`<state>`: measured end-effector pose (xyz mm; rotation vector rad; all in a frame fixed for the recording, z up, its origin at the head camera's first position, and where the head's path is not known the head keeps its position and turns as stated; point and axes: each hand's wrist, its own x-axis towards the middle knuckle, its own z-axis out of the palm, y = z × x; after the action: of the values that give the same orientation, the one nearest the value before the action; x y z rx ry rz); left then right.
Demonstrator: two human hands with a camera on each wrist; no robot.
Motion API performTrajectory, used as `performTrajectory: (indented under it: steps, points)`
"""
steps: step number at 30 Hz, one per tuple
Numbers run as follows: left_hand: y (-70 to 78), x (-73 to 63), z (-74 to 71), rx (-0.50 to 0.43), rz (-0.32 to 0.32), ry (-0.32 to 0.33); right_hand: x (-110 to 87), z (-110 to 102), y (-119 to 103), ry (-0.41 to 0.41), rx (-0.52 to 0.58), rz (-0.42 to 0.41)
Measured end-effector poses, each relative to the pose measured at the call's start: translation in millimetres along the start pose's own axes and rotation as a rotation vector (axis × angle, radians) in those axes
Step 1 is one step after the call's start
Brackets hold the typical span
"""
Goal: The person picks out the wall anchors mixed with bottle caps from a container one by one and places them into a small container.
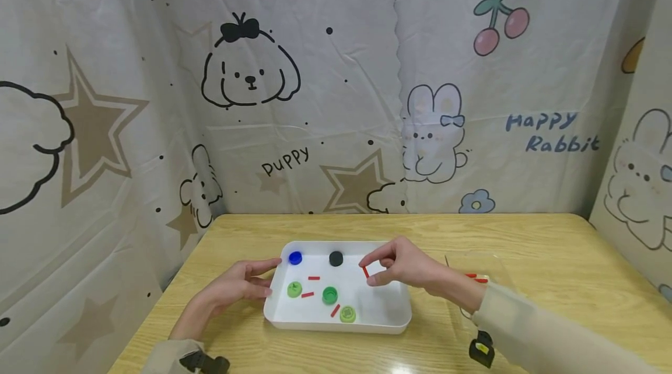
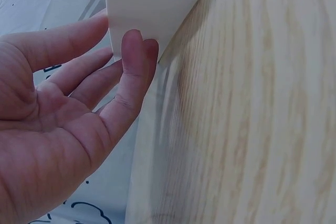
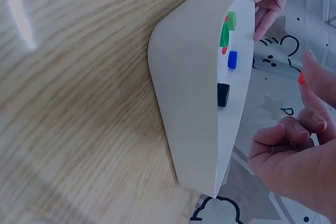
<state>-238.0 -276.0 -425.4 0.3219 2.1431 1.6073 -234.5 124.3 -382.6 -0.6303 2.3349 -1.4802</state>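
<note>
Bright, even light fills my head view; glare whitens the near edge of my table [image 1: 567, 280]; my wrist views look dimmer.

Beside the left hand [image 1: 233, 286] and under the right hand [image 1: 406, 263], one white tray [image 1: 383, 311] is holding five caps: one blue cap [image 1: 296, 258], one black cap [image 1: 336, 258], one green cap [image 1: 329, 296], two light green caps [image 1: 294, 289]. Three red sticks [image 1: 314, 278] are lying there; the right hand is pinching a fourth red stick [image 1: 366, 272]. By the right forearm [image 1: 462, 290], one clear container [image 1: 490, 260] is showing at least two red pieces [image 1: 480, 280], partly hidden.
</note>
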Motion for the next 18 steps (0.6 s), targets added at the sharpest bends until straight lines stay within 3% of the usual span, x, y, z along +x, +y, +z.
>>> performTrajectory:
  steps: [18]
  points:
    - [-2.1, -1.9, 0.8, -0.003, 0.027, -0.005, -36.5, -13, 10, 0.060, 0.072, 0.029]
